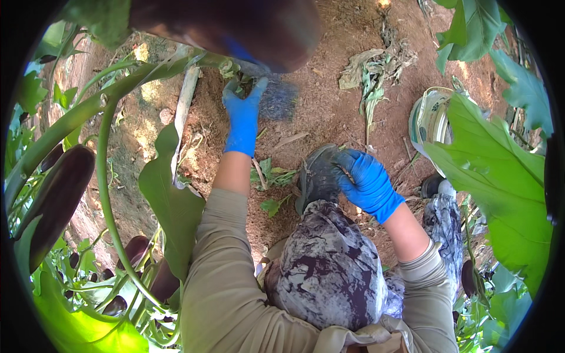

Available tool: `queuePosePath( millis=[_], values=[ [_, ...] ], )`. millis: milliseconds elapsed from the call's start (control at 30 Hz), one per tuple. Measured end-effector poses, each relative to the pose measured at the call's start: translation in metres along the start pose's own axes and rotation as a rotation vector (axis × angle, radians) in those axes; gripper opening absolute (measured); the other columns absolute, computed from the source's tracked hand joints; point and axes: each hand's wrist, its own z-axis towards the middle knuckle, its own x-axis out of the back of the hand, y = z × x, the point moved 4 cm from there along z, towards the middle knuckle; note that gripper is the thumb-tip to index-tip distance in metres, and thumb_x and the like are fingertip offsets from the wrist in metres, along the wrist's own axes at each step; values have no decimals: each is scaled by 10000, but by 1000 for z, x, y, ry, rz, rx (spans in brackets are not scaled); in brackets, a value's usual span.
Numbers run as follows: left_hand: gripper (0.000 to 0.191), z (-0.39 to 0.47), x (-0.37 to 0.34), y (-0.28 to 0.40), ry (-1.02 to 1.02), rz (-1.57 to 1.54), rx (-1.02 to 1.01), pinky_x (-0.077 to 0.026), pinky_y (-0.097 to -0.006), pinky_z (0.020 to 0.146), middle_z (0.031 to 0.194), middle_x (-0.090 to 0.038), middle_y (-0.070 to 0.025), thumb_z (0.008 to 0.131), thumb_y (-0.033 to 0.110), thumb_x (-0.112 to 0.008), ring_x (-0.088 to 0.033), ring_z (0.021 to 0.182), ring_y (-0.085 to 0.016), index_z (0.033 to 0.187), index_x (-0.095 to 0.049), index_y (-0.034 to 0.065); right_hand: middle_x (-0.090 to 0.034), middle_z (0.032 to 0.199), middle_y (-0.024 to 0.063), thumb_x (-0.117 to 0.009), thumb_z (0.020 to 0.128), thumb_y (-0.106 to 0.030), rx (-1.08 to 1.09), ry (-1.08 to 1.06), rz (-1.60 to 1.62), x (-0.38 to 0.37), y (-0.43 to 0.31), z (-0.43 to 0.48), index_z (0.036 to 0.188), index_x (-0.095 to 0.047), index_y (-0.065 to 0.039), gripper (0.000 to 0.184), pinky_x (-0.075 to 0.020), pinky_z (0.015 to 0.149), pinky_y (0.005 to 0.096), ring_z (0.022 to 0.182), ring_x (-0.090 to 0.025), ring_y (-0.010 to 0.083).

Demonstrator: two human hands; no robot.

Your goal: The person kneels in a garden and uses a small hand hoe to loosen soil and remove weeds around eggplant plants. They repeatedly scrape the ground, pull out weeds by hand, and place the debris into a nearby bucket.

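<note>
A large dark purple eggplant hangs close to the camera at the top, blurred. Just below it is my left hand in a blue glove, thumb and a finger spread around a small greenish plant part by a thick green stem. Whether the fingers grip it is unclear. Beside that hand is a blurred dark grey patch that I cannot identify. My right hand, also gloved in blue, is curled with thumb and fingertips close together in front of the dark boot. Anything between those fingertips is hidden.
More eggplants hang among stems at the left. A broad leaf partly covers a pale bucket at the right. Wilted leaves lie on reddish soil. A pale stake stands beyond a nearer leaf.
</note>
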Motion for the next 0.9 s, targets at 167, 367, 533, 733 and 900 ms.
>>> queuePosePath(
  millis=[167, 367, 533, 733, 900],
  values=[
    [370, 7, 23, -16, -277, 238, -20, -472, -333, 909, 1143, -597, -131, 867, 141, -701, -568, 1032, -200, 1189, -580, 5, -643, 1027, 195, -634, 803, -138, -78, -63, -14, -5, 10, -6, 1055, -615, -41, 271, -520, 756, 453, 862, -623, 400],
    [293, -1, 34, 19, -195, 255, -186, -480, -325, 900, 1085, -636, -127, 899, 166, -646, -596, 994, -199, 1161, -602, 40, -638, 981, 186, -633, 797, -138, -2, 27, 6, -8, 11, -12, 1049, -613, -40, 271, -515, 739, 460, 840, -615, 398],
    [334, -41, 3, 38, -433, 929, -642, -491, -328, 896, 1057, -645, -108, 875, 195, -661, -623, 951, -217, 1169, -604, 46, -633, 942, 175, -630, 798, -144, 5, 11, -21, -8, 12, -18, 1062, -607, -42, 284, -510, 734, 460, 829, -612, 388],
    [378, 26, 58, -42, -337, -20, 381, -560, -357, 703, 1031, -651, -113, 851, 159, -645, -659, 879, -229, 1197, -577, 24, -631, 934, 171, -631, 796, -139, -2, 31, -31, -8, 18, -24, 1066, -600, -44, 288, -508, 721, 463, 818, -612, 383],
    [303, 99, 100, -97, -143, 110, 507, -528, -323, 632, 965, -679, -89, 842, 124, -650, -639, 814, -173, 1130, -622, 33, -623, 914, 169, -635, 789, -136, -22, 41, -49, -8, 23, -28, 1065, -595, -44, 294, -510, 703, 460, 807, -612, 384]
  ],
)
